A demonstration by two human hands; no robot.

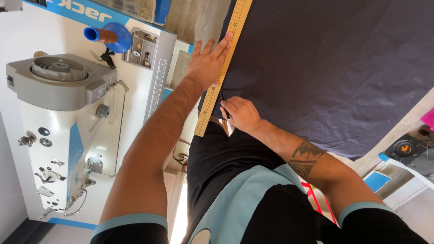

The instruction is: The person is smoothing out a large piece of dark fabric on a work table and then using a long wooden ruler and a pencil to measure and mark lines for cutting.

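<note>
**Two hands, one ruler, one sheet of dark cloth**

One wooden ruler (220,68) lies along the near edge of a single large sheet of dark navy cloth (334,68), which is spread flat over the counter (192,18). The left hand (208,61) is spread wide, its fingers flat and splayed, pressing down on the ruler about midway along the part that shows; the fingertips reach just over the ruler onto the cloth. The right hand (239,113) is curled narrow, its fingers pinched around one thin dark marking tool (224,106) whose tip meets the cloth right beside the ruler's edge, near the ruler's lower end. The two hands are near each other, the right one just below the left along the same ruler.

To the left, well apart from the cloth, stands one white sewing machine (72,135) with blue trim and a grey top. Beside its head sits one blue thread stand (118,37) carrying a brown cone, and next to that one small grey tray (142,47) of small parts. A second, printed ruler (157,86) runs along the machine table's edge. The person wears a black top with light blue panels, and a dark band tattoo shows on the right forearm.
</note>
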